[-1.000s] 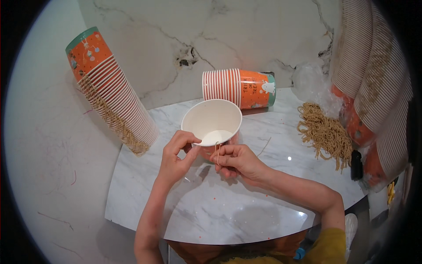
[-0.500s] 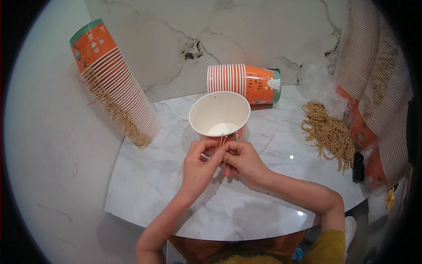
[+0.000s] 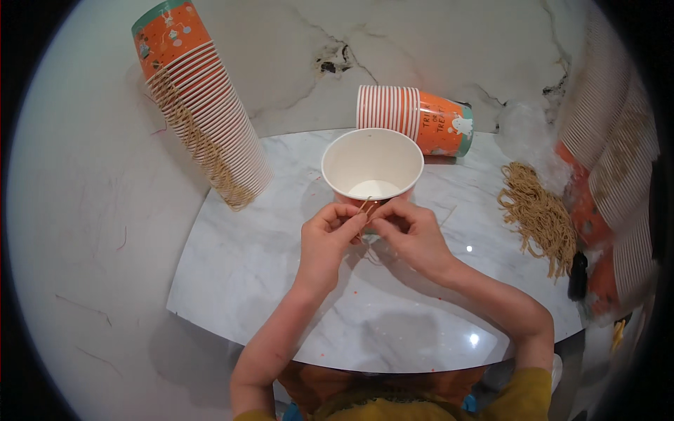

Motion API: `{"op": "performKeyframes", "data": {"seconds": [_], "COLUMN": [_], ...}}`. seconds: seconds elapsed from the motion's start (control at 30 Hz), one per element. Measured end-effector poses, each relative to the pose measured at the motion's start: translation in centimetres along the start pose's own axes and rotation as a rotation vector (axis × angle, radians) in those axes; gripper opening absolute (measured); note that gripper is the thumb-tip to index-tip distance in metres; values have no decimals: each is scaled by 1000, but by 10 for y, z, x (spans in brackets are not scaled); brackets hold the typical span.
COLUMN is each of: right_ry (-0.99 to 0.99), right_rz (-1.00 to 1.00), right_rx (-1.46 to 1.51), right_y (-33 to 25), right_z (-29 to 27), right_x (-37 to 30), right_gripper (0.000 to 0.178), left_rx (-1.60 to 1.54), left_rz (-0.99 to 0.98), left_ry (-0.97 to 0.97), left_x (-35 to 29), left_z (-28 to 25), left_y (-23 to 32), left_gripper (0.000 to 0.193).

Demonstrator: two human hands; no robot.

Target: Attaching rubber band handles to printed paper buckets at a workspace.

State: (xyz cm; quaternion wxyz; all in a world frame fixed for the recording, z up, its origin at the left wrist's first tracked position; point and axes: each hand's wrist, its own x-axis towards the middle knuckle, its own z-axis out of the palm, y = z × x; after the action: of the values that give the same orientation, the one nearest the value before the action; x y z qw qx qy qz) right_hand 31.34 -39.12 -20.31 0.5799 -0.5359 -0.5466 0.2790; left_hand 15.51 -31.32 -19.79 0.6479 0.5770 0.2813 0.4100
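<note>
Pinching tan cord with left hand and right hand, at white-lined cup; nested cups close behind, cord bundle rightward

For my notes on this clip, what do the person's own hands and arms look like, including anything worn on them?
The left hand and right hand are bare, with no gloves, and no rings or watch are visible. Both forearms are uncovered too. Mustard-yellow sleeves show at the lower edge, ending around the elbows.
</note>
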Motion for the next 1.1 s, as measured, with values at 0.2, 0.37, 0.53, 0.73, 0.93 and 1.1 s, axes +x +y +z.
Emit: {"op": "performKeyframes", "data": {"seconds": [0.2,0.37,0.53,0.73,0.93,1.1], "right_ry": [100,31,50,53,83,81], "right_rz": [35,136,50,-62,-79,-67], "right_rx": [225,364,381,342,332,349], "right_y": [-15,1,-4,5,6,2], "right_z": [-6,7,15,16,18,19], "right_x": [-3,-14,-15,-17,-18,-19], "right_gripper": [10,8,10,10,8,5], "left_rx": [-517,-652,-726,-734,-701,-644], "left_rz": [-360,-389,-376,-361,-330,-295], "left_ry": [-91,-146,-163,-151,-71,-110], "left_x": [1,2,-3,-9,-15,-17], "left_z": [-13,-11,-5,0,10,6], "left_y": [-3,-7,-16,-19,-14,-17], "left_gripper": [11,12,9,11,12,11]}}
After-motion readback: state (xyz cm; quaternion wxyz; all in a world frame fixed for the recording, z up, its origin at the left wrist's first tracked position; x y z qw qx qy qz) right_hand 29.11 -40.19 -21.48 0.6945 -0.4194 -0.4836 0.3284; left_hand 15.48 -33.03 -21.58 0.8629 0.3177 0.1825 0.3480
